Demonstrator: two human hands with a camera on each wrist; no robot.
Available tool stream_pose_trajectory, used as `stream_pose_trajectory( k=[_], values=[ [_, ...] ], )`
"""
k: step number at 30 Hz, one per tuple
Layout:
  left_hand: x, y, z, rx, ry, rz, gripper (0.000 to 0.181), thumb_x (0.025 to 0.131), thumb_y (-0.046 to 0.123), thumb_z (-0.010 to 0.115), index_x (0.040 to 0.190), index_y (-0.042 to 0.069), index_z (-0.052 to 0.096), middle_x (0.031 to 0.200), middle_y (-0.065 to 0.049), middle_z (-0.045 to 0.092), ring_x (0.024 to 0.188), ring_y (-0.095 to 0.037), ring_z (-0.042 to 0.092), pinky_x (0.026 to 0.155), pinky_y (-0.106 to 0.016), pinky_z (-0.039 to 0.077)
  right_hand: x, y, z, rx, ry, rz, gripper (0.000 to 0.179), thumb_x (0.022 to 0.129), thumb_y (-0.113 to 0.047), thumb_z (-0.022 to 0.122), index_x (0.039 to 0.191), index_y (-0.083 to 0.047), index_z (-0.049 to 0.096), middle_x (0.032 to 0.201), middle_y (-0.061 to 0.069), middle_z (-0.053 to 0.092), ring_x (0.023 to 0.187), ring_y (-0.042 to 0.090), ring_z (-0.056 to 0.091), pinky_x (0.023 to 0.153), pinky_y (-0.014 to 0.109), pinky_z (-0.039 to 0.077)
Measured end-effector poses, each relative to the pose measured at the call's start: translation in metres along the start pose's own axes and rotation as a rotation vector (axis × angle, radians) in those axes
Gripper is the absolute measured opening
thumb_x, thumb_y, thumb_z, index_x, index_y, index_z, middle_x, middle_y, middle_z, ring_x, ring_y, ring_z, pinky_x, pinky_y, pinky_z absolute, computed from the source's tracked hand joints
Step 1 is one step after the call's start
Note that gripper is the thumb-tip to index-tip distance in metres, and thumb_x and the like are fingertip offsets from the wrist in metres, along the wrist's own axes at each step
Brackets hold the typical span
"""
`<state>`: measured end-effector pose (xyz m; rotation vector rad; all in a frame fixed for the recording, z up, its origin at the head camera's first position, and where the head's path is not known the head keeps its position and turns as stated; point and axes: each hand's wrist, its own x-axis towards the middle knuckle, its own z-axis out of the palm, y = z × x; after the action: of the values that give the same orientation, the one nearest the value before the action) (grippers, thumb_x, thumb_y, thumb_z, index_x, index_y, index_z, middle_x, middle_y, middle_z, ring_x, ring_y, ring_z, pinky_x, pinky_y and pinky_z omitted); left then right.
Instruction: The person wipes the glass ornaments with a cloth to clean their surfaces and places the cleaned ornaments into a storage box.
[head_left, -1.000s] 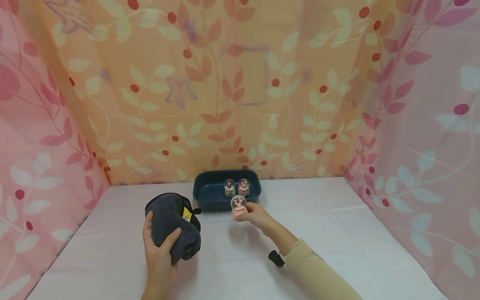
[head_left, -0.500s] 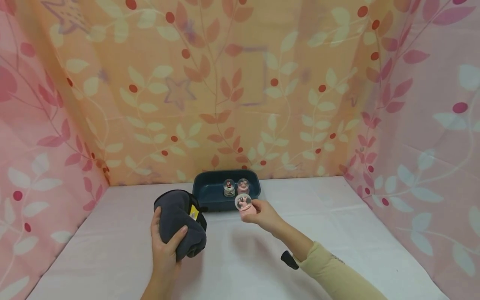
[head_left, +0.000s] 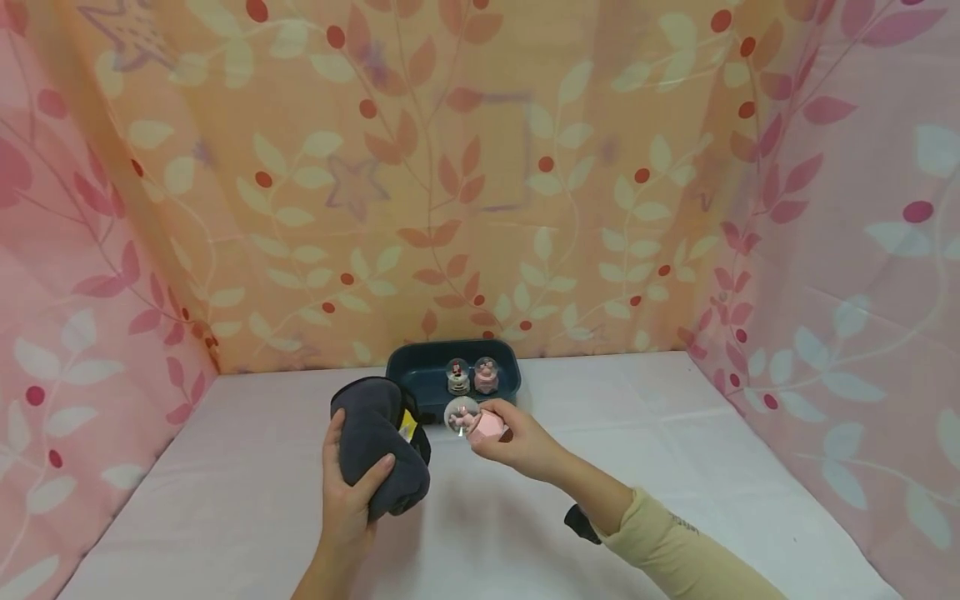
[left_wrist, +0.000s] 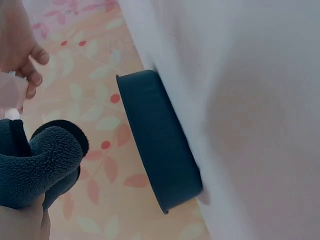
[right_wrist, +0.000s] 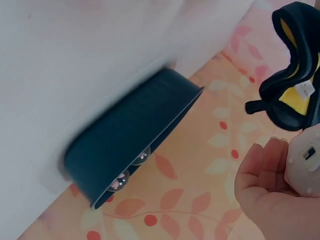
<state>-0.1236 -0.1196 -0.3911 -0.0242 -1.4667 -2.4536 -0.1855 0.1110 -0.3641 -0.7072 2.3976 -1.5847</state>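
Note:
In the head view my left hand (head_left: 348,492) grips a folded dark grey cleaning cloth (head_left: 375,450) with black edging, fingers behind it and thumb across the front. Its yellow inner side, a white label and a black hanging loop show in the right wrist view. My right hand (head_left: 528,446) holds a pink snow globe (head_left: 487,426) by its faceted base, tipped sideways so the clear dome points left at the cloth. The underside of that base (right_wrist: 304,162) faces the right wrist camera. Both hands are raised over the table, just in front of a dark blue basin.
The basin (head_left: 420,379) stands at the back of the white-covered table (head_left: 637,417). Inside its right half sit a white-based snow globe (head_left: 458,379) and a pink one (head_left: 487,377). A small black piece (head_left: 581,523) shows beneath my right wrist. Patterned cloth walls (head_left: 465,208) enclose three sides.
The cloth in my left hand has moved right, closer to the snow globe. My right hand has turned the snow globe from upright to lying sideways, dome to the left.

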Motion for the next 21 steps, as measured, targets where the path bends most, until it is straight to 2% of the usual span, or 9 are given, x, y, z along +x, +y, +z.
stream_pose_trajectory(
  k=[3,7,11,17,21],
  values=[
    [-0.002,-0.002,0.002,0.064,-0.019,0.000,0.087,0.084,-0.013,0.059,0.151,0.025,0.019,0.145,-0.005,0.022,0.109,-0.017,0.053,0.080,-0.026,0.054,-0.002,-0.005,0.004,-0.009,-0.034,-0.012,0.050,0.088,-0.015,0.067,0.130,0.004,0.046,0.107,0.009,0.055,0.083,0.019,0.052,0.068,0.026,0.050],
    [-0.005,-0.002,0.005,0.144,-0.045,-0.003,0.089,0.083,-0.010,0.063,0.151,0.025,0.017,0.146,-0.005,0.020,0.110,-0.016,0.053,0.083,-0.025,0.053,-0.003,-0.010,0.008,-0.008,-0.029,-0.022,0.052,0.087,-0.015,0.067,0.130,0.004,0.046,0.107,0.010,0.054,0.083,0.019,0.051,0.067,0.027,0.050],
    [-0.006,-0.001,0.010,0.156,-0.079,0.005,0.090,0.082,-0.010,0.064,0.151,0.024,0.017,0.147,-0.006,0.020,0.110,-0.017,0.054,0.084,-0.025,0.052,-0.002,-0.011,0.011,-0.016,-0.046,-0.061,0.050,0.087,-0.016,0.067,0.129,0.003,0.047,0.109,0.009,0.054,0.087,0.020,0.051,0.069,0.028,0.051],
    [-0.008,-0.001,0.014,0.169,-0.183,0.023,0.091,0.081,-0.007,0.067,0.151,0.024,0.017,0.147,-0.008,0.017,0.110,-0.016,0.054,0.085,-0.026,0.052,0.001,-0.012,0.012,-0.111,-0.142,-0.202,0.049,0.090,-0.023,0.064,0.132,-0.002,0.052,0.122,0.011,0.057,0.103,0.018,0.050,0.079,0.033,0.050],
    [-0.007,-0.002,0.016,0.182,-0.255,0.029,0.094,0.080,-0.005,0.069,0.151,0.026,0.015,0.148,-0.013,0.018,0.109,-0.017,0.057,0.085,-0.028,0.053,0.000,-0.013,0.015,-0.121,-0.187,-0.217,0.049,0.094,-0.027,0.059,0.134,-0.002,0.048,0.126,0.010,0.054,0.108,0.018,0.049,0.084,0.032,0.046]
  ],
)
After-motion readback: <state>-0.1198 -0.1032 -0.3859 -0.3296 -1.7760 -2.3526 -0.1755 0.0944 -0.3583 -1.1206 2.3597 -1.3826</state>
